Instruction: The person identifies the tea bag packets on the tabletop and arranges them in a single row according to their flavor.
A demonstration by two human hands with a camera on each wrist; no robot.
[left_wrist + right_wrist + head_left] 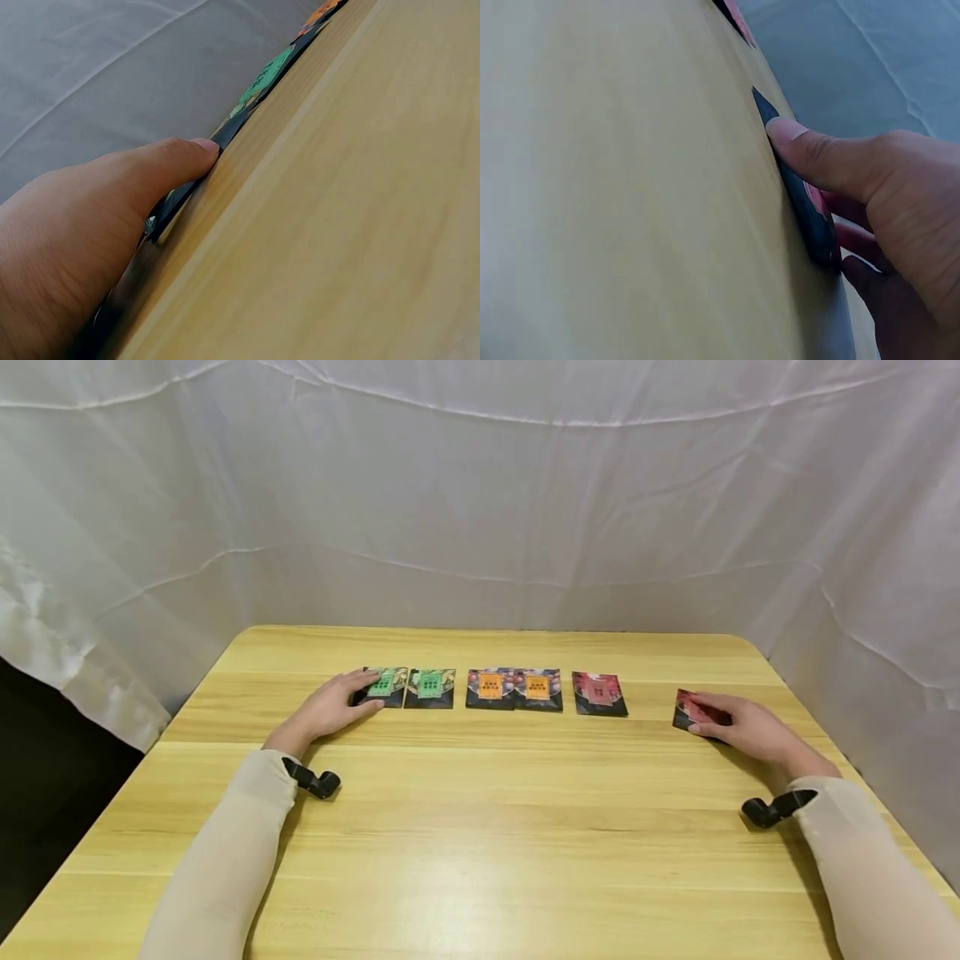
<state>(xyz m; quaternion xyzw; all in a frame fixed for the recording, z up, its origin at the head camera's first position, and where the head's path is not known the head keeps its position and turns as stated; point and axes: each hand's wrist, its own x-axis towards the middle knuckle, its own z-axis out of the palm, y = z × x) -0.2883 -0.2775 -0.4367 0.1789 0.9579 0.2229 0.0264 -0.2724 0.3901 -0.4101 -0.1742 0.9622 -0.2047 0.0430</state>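
At the left end of a row of flat packets, my left hand (330,703) grips a green-labelled packet (387,685) by its left part, fingers at the far edge and thumb at the near one. The left wrist view has the thumb (191,156) lying along the packet's dark edge. On the right, apart from the row, my right hand (750,727) pinches a red-labelled packet (683,713) between thumb and fingers. Seen from the right wrist, that packet (804,208) is tilted with its near edge low at the tabletop. My palm hides part of it.
Between my hands lie a second green packet (430,689), two orange packets (491,688) with edges meeting, and another red packet (599,693). All rest on a wooden table (480,827). A pale curtain (480,502) hangs behind and at the sides.
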